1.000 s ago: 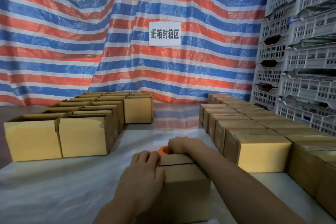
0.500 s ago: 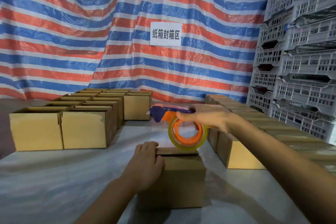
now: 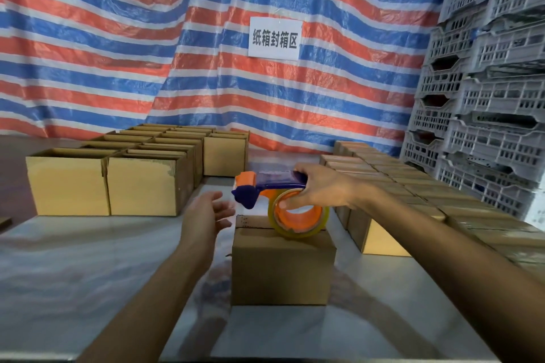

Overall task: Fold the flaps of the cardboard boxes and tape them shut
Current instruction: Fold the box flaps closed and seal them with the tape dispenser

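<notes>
Right hand [image 3: 321, 188] grips the dispenser [image 3: 265, 186], its roll [image 3: 298, 219] above the box [image 3: 281, 268]; left hand [image 3: 206, 215] hovers beside it, fingers spread, holding nothing.

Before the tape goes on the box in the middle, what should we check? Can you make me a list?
1. Flaps of the middle box folded down: ok, one dark seam runs across the top.
2. Left hand steadying the box: not ok, it hangs open beside the box, not touching it.
3. Right hand holding the tape dispenser: ok, fingers curl round it.
4. Dispenser lined up over the box: ok, the roll is at the box top; whether it touches, cannot tell.
5. Loose tape end ready to stick: cannot tell.
</notes>
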